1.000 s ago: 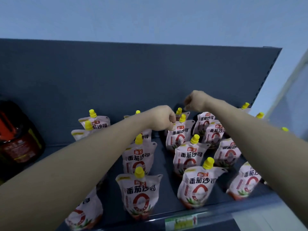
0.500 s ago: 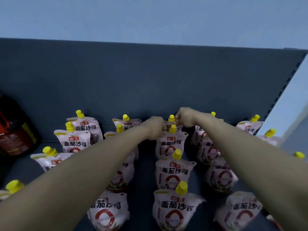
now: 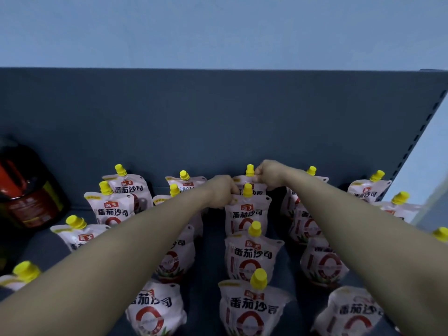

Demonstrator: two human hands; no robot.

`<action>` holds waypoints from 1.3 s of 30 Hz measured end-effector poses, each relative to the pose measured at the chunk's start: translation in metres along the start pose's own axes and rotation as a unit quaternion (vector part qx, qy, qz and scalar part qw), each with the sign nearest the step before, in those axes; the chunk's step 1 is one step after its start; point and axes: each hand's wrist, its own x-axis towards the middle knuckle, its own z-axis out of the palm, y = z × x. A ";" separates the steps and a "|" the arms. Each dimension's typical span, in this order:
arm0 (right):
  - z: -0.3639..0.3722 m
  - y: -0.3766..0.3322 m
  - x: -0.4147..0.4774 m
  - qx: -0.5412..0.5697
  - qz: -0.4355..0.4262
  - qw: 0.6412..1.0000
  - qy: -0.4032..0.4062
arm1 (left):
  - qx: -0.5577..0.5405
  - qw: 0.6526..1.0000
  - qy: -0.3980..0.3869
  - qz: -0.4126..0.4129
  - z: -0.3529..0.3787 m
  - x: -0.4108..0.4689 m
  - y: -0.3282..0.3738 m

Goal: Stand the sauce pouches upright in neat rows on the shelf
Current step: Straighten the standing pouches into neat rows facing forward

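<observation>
Several white sauce pouches with yellow caps and red rings stand in rows on the dark shelf [image 3: 211, 253]. At the back of the middle row stands the rearmost pouch [image 3: 244, 181], mostly hidden behind the pouch in front [image 3: 246, 214]. My left hand [image 3: 221, 190] pinches the top left corner of these back pouches; which of the two it holds I cannot tell. My right hand [image 3: 266, 174] is closed on the rearmost pouch's top right edge beside its cap. My forearms cover parts of the left and right rows.
A dark jug with red handle and label [image 3: 26, 187] stands at the far left. The shelf's dark back panel [image 3: 218, 122] rises right behind the rear pouches, with a slotted upright [image 3: 417, 139] at the right end. A bare aisle runs between the rows.
The view has tilted and drawn closer, so the pouches look larger and more of the left rows show. Both hands stay pinched at the back of the middle row.
</observation>
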 end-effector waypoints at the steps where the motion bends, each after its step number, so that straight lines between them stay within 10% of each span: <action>1: 0.000 0.000 0.000 -0.002 0.001 1.000 0.000 | 0.001 1.000 -0.001 0.001 0.000 -0.001 0.000; 22: -0.030 -0.007 -0.053 0.019 -0.004 0.995 0.099 | -0.028 0.998 0.050 0.033 -0.030 -0.037 0.010; 28: -0.035 -0.016 -0.082 0.055 -0.015 0.998 0.021 | -0.060 0.995 0.066 0.046 -0.037 -0.063 0.025; 39: -0.005 -0.037 -0.122 0.005 -0.034 0.980 -0.197 | -0.078 0.972 -0.216 0.041 -0.025 -0.126 0.047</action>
